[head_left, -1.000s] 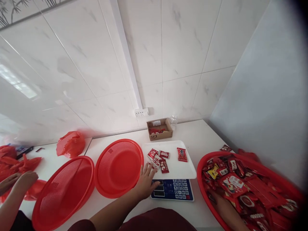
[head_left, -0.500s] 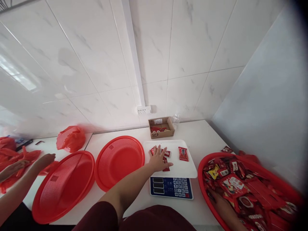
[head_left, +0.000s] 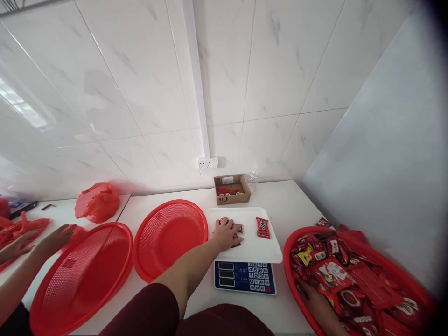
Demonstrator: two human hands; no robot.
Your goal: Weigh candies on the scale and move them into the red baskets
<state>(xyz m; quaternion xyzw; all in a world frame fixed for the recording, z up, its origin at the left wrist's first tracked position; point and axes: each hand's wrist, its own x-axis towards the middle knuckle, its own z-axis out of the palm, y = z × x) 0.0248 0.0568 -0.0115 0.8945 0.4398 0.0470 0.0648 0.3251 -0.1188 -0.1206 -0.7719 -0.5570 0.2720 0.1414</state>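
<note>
My left hand (head_left: 226, 234) is on the white tray (head_left: 250, 252) of a digital scale (head_left: 245, 277), its fingers curled over a few small red snack packets (head_left: 241, 228) that it partly hides. Apart from them, to the right on the same tray, a single red packet (head_left: 262, 227) lies flat. Inside the red basket (head_left: 290, 270) at the right, my right hand (head_left: 314, 298) reaches in among many mixed packets (head_left: 332, 274). Its fingers are bent around something dark near the basket's left wall, partly hidden.
Two red plastic baskets stand left of the scale, a round one (head_left: 140, 233) and a tilted one (head_left: 38, 303). Behind the scale is a cardboard box (head_left: 233, 199) with packets in it. At far left, another person's hands (head_left: 52, 240) are near red plastic bags (head_left: 98, 203).
My left hand's fingers have drawn together over the packets from a spread pose. My right hand stays in the basket, shifted slightly. The whole view has moved a little.
</note>
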